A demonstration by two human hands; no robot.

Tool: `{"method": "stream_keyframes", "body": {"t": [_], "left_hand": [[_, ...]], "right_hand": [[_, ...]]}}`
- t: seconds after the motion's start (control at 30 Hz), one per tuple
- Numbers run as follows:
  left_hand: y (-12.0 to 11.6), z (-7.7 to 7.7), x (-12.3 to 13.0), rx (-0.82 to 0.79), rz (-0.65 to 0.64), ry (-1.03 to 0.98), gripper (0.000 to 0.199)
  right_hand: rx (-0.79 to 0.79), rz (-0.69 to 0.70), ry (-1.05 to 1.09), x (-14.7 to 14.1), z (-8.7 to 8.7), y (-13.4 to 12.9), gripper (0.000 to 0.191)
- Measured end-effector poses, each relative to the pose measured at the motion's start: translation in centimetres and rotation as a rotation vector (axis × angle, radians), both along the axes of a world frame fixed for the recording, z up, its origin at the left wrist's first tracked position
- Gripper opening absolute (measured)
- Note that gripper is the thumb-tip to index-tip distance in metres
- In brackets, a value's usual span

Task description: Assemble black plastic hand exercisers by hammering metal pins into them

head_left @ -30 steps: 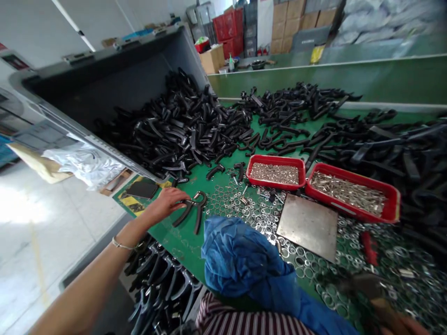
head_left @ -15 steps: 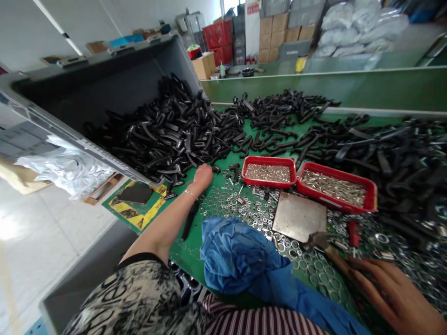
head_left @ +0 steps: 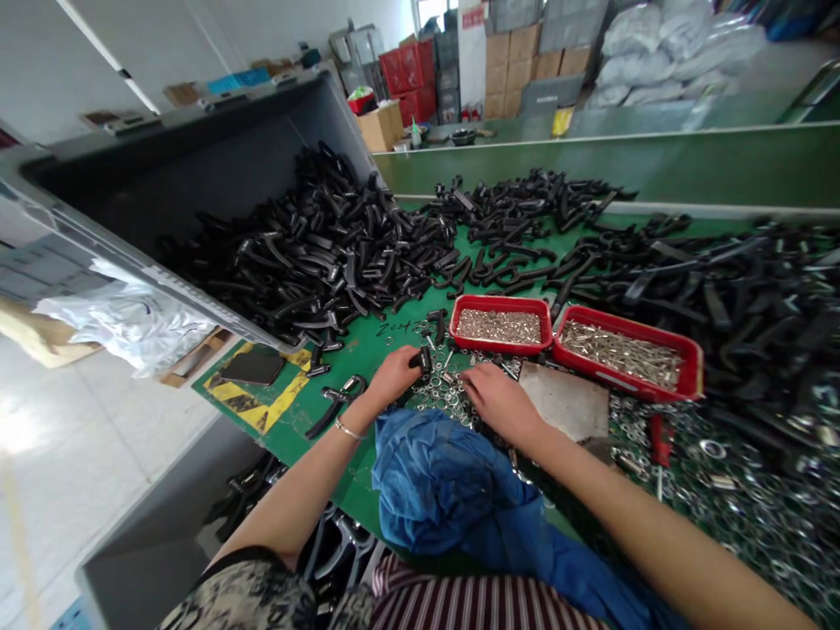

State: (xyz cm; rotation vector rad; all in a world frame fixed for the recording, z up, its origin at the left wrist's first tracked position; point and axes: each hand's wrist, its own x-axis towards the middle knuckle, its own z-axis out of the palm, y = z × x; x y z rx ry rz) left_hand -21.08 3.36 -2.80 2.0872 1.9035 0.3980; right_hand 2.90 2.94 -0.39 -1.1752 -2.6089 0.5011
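Observation:
My left hand (head_left: 395,374) is closed round a black part (head_left: 423,360) above the green table, its end showing past the fingers. To the right, my right hand (head_left: 497,398) is over the small metal rings (head_left: 449,400), fingers bent down; whatever they pinch is too small to make out. A metal plate (head_left: 570,402) lies just right of that hand, partly behind the forearm. Beside my left wrist is another black part (head_left: 334,407) with a ring. A bundled blue cloth (head_left: 437,477) lies in front of both hands.
Two red trays (head_left: 502,325) (head_left: 630,353) of small metal pieces stand behind the plate. A tipped grey crate (head_left: 157,282) spills black parts at the left. A red-handled screwdriver (head_left: 661,440) lies among rings at the right.
My left hand has come nearer and now holds a black part. My right hand has left the hammer and moved left to the rings. A black part with a ring now shows beside my left wrist.

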Motion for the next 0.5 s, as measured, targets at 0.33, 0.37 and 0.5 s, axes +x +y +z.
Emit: {"method": "stream_keyframes", "body": {"t": [0.33, 0.37, 0.5], "left_hand": [[0.0, -0.6, 2.4, -0.031, -0.07, 0.338, 0.021], [0.1, -0.7, 2.4, -0.038, -0.086, 0.322, 0.021], [0.5, -1.1, 2.1, -0.011, -0.074, 0.154, 0.027]], "right_hand": [[0.012, -0.079, -0.076, -1.5, -2.0, 4.2, 0.018], [0.017, -0.08, -0.08, -1.2, -1.9, 4.1, 0.018], [0.046, -0.065, -0.109, -2.2, -2.0, 3.5, 0.019]]}}
